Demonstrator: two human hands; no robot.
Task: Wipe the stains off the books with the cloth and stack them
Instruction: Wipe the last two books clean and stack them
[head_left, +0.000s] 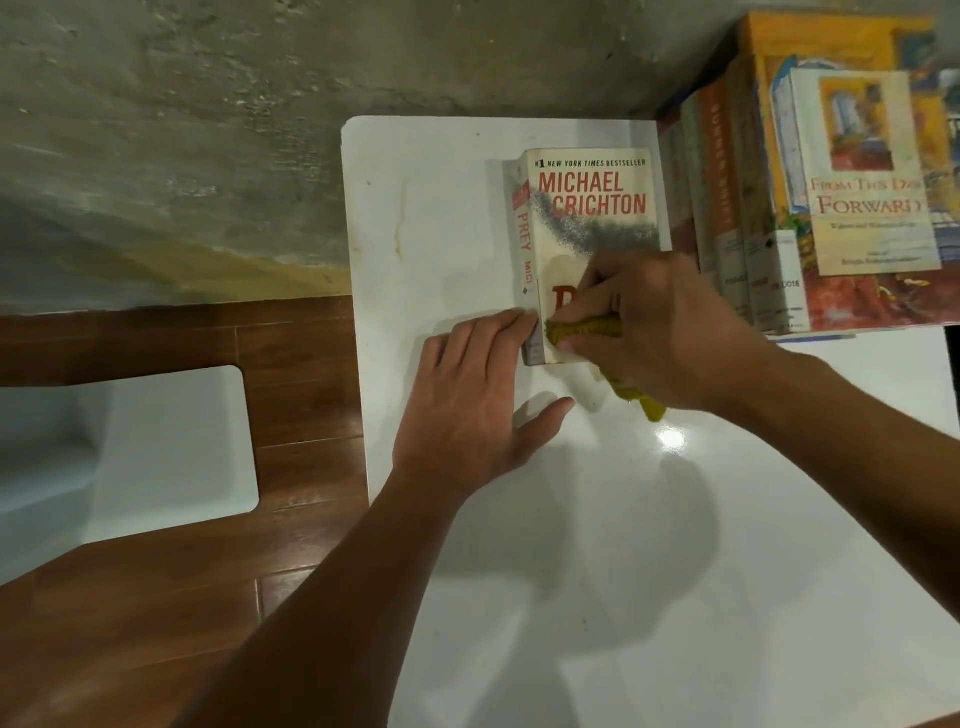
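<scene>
1. A paperback book (587, 228) lies flat, cover up, near the far left corner of the white table (623, 571), its long axis running away from the person and its spine facing left.

2. The right hand (670, 332) bunches a yellow-green cloth (587, 328) against the near end of the cover, fingers (589, 280) curled round the wad and a tail of cloth trailing onto the table below the palm.

3. The left hand (478, 405) lies flat on the table, its straight fingers (506, 325) pressed against the spine at the book's near left corner, thumb spread out toward the right; it appears to be bracing the book.

4. The unwiped stretch of cover, with the author's name and a grey smudge-like band that may be print or stain, lies straight ahead of the cloth, along the book's long axis; the wiping hand is the nearer one to it, so the next stroke would likely run away from the person.

5. A stack of books (810, 208) stands just to the right of the paperback, close by the wiping hand, which looks to be where this book goes once clean.
</scene>
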